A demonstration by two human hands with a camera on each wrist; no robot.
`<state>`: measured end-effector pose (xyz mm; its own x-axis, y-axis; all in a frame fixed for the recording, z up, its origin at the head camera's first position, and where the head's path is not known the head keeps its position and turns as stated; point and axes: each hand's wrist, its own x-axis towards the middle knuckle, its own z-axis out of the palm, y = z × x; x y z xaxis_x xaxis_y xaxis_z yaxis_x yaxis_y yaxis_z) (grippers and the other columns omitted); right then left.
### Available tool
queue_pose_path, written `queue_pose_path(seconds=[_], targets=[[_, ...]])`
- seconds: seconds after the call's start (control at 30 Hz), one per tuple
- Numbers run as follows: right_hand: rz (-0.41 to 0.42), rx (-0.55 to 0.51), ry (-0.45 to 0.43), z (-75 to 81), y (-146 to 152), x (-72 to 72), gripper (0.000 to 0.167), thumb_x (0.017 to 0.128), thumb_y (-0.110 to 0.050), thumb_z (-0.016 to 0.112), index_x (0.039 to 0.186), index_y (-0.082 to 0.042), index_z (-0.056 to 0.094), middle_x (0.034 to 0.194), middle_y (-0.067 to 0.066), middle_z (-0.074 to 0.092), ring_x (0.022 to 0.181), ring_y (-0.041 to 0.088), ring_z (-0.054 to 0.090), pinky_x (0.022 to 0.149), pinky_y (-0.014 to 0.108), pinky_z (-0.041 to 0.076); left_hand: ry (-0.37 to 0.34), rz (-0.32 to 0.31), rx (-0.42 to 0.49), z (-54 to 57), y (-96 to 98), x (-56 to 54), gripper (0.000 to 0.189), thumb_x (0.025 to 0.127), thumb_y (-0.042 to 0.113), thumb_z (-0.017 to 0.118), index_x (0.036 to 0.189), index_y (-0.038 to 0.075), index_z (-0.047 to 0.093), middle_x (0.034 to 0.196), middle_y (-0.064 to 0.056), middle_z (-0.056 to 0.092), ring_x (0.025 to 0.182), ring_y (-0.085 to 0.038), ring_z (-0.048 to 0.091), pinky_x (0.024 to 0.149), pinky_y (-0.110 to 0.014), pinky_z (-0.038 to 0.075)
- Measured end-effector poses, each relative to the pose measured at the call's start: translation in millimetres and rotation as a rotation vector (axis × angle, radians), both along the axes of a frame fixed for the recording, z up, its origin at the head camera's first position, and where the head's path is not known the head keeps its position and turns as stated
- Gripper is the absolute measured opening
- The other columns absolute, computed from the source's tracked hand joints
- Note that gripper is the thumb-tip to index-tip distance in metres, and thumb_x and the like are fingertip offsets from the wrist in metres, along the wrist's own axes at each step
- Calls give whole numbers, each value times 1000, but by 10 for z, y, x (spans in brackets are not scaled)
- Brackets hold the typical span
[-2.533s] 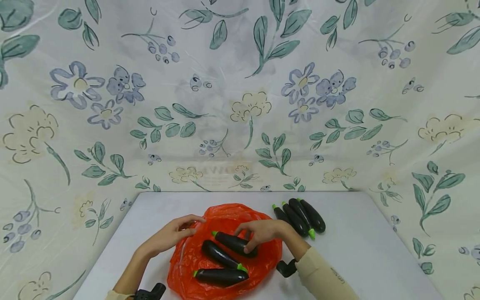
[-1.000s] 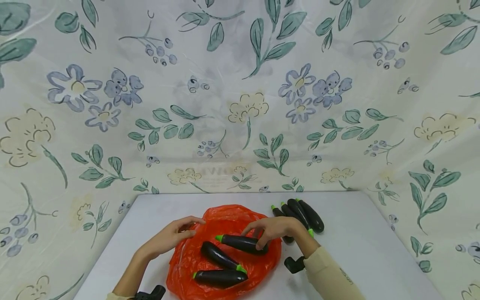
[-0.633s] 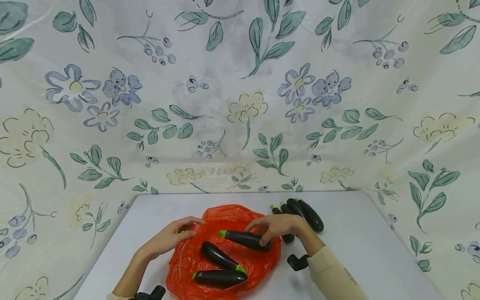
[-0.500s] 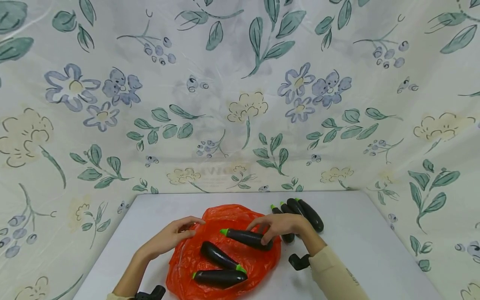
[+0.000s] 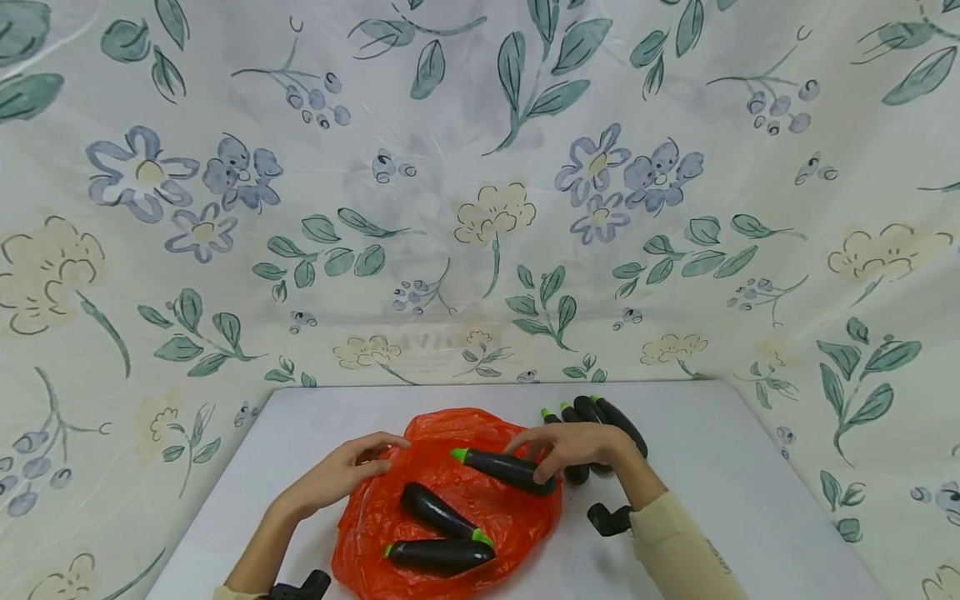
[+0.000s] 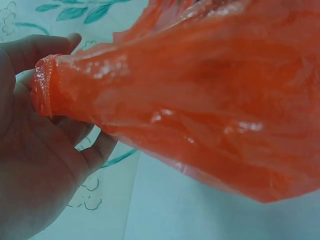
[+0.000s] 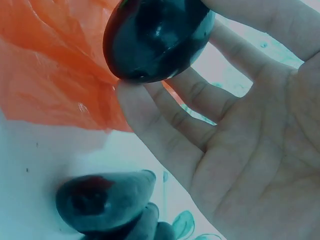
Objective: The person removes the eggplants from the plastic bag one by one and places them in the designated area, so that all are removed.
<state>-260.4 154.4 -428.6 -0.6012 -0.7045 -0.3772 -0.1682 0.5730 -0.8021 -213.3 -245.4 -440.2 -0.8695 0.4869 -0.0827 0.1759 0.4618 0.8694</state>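
My right hand (image 5: 577, 446) grips a dark eggplant (image 5: 504, 471) by its thick end, thumb on the near side. Its green stem end points left over the red plastic bag (image 5: 517, 533). In the right wrist view, the rounded end of this eggplant (image 7: 157, 42) sits between thumb and fingers. At the bag's left rim, my left hand (image 5: 348, 471) holds the edge; the left wrist view has the bag's corner (image 6: 47, 85) caught between its fingers. Two more eggplants lie in the bag, one slanted (image 5: 442, 510) and one nearly level (image 5: 442, 556) below it.
Several eggplants (image 5: 622, 427) lie side by side on the white table (image 5: 720, 500), right of the bag and partly hidden by my right hand. Behind the table's far edge hangs a floral sheet (image 5: 420, 275).
My right hand has moved right and slightly back with the eggplant, which has shifted toward the bag's right rim. The left hand and the other two eggplants have stayed in place.
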Motion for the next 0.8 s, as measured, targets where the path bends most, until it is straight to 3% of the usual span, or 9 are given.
queue_pose_path(seconds=[0.37,0.8], targets=[[-33,-32,-13,20,211,-48,54,83,-23,72,135,-32,61,125,4,62,110,25,58,91,44,52,7,3,-14,1,-8,-15,35,102,20,57,136,15,60,137,-14,57,116,-30,54,96,-47,51],[-126,-85,38,42,423,-69,55,82,-24,72,136,-26,62,119,10,62,103,27,60,85,41,55,3,-1,1,-1,10,-25,35,101,18,58,136,15,60,139,-15,56,117,-30,52,96,-46,50]])
